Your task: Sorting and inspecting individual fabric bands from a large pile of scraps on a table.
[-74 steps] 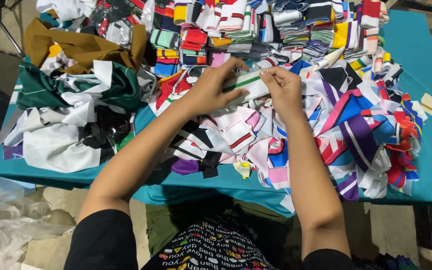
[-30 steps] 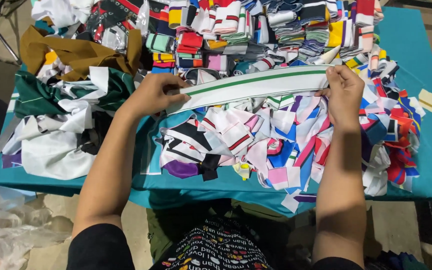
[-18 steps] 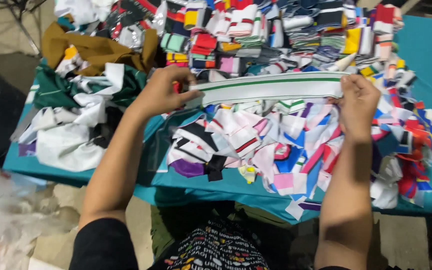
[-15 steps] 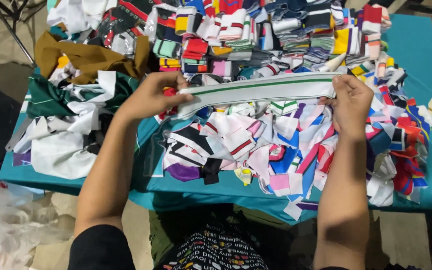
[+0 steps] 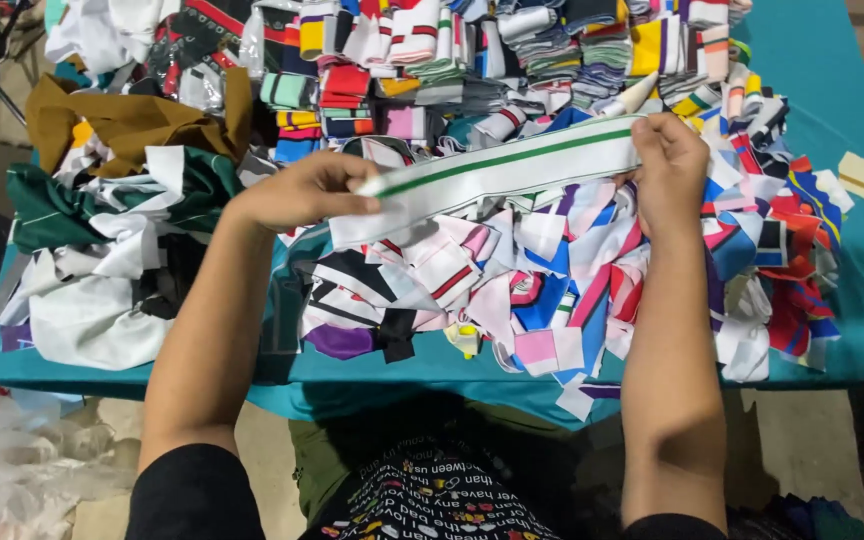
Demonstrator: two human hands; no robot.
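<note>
1. The left hand (image 5: 307, 190) pinches one end of a white strip (image 5: 497, 175) of knit cloth with a thin green line along it; its fingers (image 5: 352, 195) are pressed together on the cloth.
2. The right hand (image 5: 670, 165) grips the other end, fingers curled and closed on it.
3. The strip is held stretched flat between both hands, just above the heap of scraps (image 5: 552, 280), slanting up toward the right.
4. The heap is a loose pile of coloured cloth pieces in pink, blue, white, black and red, spread over the teal counter (image 5: 852, 300).
5. Behind the strip, folded striped pieces are stacked in rows (image 5: 432, 60).
6. To the left lie a brown cloth (image 5: 132, 115) and a green and white cloth (image 5: 82, 210).
7. A small pale square (image 5: 862, 175) lies on the counter at the right, apart from the heap.
</note>
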